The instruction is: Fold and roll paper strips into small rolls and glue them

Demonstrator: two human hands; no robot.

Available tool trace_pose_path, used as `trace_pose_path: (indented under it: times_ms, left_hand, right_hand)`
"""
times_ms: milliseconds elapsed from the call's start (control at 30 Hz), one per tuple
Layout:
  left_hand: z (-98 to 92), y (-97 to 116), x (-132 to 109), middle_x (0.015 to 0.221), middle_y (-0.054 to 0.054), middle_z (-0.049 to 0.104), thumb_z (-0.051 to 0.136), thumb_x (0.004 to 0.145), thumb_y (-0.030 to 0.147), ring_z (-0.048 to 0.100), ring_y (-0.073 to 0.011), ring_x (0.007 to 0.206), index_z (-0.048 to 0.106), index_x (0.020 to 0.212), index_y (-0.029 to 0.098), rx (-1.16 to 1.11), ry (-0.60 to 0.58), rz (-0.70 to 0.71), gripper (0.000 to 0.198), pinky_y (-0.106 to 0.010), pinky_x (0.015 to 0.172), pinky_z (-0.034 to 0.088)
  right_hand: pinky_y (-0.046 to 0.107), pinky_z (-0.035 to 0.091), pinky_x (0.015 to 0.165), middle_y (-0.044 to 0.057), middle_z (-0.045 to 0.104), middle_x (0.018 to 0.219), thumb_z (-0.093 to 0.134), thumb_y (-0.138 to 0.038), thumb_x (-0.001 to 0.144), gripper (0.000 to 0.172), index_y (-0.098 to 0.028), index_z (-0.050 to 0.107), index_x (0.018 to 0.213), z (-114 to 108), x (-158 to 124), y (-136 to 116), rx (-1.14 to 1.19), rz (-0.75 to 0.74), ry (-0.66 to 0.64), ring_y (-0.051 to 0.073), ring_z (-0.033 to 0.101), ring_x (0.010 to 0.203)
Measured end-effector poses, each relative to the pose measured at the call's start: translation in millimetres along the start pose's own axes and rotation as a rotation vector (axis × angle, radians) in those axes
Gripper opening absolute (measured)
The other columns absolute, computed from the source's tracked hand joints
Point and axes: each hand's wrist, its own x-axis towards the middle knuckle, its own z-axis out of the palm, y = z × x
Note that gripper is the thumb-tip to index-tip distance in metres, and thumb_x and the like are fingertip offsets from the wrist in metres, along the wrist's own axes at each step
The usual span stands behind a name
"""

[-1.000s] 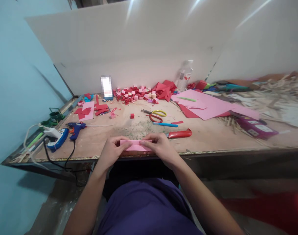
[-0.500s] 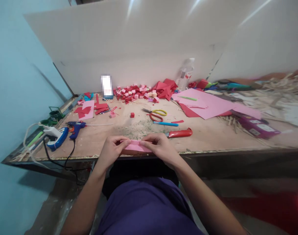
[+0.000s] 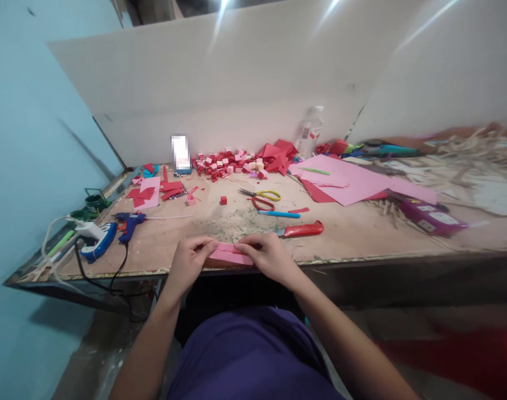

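Observation:
A folded strip of pink paper (image 3: 230, 256) is stretched between my hands at the table's front edge. My left hand (image 3: 191, 256) pinches its left end, thumb on top. At the other end, my right hand (image 3: 266, 254) grips the strip between thumb and fingers. Just beyond lie a red-handled knife (image 3: 304, 229), a blue pen-like tool (image 3: 279, 214) and scissors (image 3: 265, 196) with one yellow and one red loop. A small red paper cube (image 3: 224, 200) and a pink one (image 3: 190, 199) sit further back.
A pile of red and pink cubes (image 3: 228, 164) lies against the back board, beside a lit phone (image 3: 181, 153). Left are a blue glue gun (image 3: 130, 223) and a power strip (image 3: 98, 243) with cables. Pink sheets (image 3: 345, 180), a plastic bottle (image 3: 309, 133) and a purple packet (image 3: 430, 215) stand right.
The camera view has shifted slightly. Both hands keep hold of the pink paper strip, and more of its upper face now shows between them.

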Motion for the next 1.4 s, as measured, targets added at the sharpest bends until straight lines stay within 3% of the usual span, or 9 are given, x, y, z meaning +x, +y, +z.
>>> trace_pose_path:
  times_ms: [167,333,567,767,900,1033,1300,1400]
  left_hand:
    - [-2.0,-4,1,0.087,-0.006,0.080,0.068,0.089,0.039,0.070,-0.0235,0.084,0.081,0.081,0.016,-0.015,0.090,-0.040,0.027,-0.030,0.078,0.050]
    - [-1.2,-7,1,0.086,-0.005,0.081,0.070,0.088,0.042,0.071,-0.0232,0.084,0.083,0.085,0.016,-0.059,0.111,-0.055,0.029,-0.030,0.078,0.051]
    - [-0.5,-10,2,0.085,-0.005,0.080,0.071,0.087,0.040,0.070,-0.0217,0.083,0.084,0.090,0.015,-0.103,0.167,-0.054,0.029,-0.028,0.077,0.051]
    - [2.0,-4,0,0.080,-0.004,0.079,0.074,0.085,0.044,0.070,-0.0199,0.072,0.084,0.089,0.014,-0.187,0.195,-0.086,0.032,-0.026,0.065,0.055]
    - [3.3,-4,0,0.074,-0.004,0.077,0.076,0.083,0.050,0.067,-0.0170,0.057,0.083,0.097,0.012,-0.288,0.123,-0.167,0.041,-0.026,0.053,0.055]
    - [2.6,-6,0,0.082,-0.006,0.079,0.077,0.083,0.049,0.069,-0.0171,0.063,0.083,0.099,0.013,-0.306,0.082,-0.161,0.040,-0.026,0.059,0.059]
    - [-2.0,-4,0,0.077,-0.004,0.077,0.081,0.081,0.044,0.069,-0.0156,0.059,0.081,0.104,0.014,-0.311,0.002,-0.180,0.038,-0.024,0.057,0.058]
    - [-2.1,-1,0,0.075,-0.004,0.077,0.081,0.080,0.041,0.070,-0.0153,0.059,0.081,0.103,0.014,-0.310,0.003,-0.177,0.036,-0.023,0.057,0.057]
  right_hand:
    - [0.030,0.046,0.065,0.005,0.074,0.071,0.067,-0.035,0.089,0.026,-0.016,0.077,0.074,-2,0,-1,0.082,0.091,0.084,0.020,0.063,0.067]
    - [0.027,0.039,0.052,0.000,0.058,0.052,0.068,-0.039,0.087,0.030,-0.016,0.073,0.069,-2,0,-1,0.203,0.197,0.128,0.014,0.050,0.050]
    - [0.025,0.039,0.050,0.001,0.059,0.058,0.071,-0.039,0.082,0.029,-0.015,0.071,0.067,1,2,5,0.267,0.214,0.241,0.014,0.051,0.056]
    - [0.025,0.044,0.054,0.000,0.059,0.061,0.072,-0.046,0.084,0.035,-0.017,0.066,0.067,0,3,-1,0.391,0.177,0.285,0.013,0.053,0.055]
    - [0.026,0.048,0.054,0.000,0.061,0.061,0.071,-0.061,0.084,0.044,-0.017,0.067,0.075,-1,1,-5,0.491,0.211,0.214,0.014,0.057,0.053]
    - [0.026,0.050,0.054,0.005,0.071,0.067,0.082,-0.057,0.074,0.044,-0.014,0.073,0.082,-1,0,-5,0.478,0.248,0.073,0.017,0.064,0.058]
    - [0.025,0.048,0.051,0.004,0.070,0.063,0.079,-0.050,0.080,0.037,-0.014,0.076,0.084,-1,-1,-2,0.441,0.285,0.120,0.015,0.060,0.056]
    - [0.025,0.049,0.055,0.005,0.072,0.066,0.081,-0.049,0.077,0.039,-0.013,0.077,0.091,-3,-1,-6,0.476,0.244,0.070,0.017,0.064,0.060]
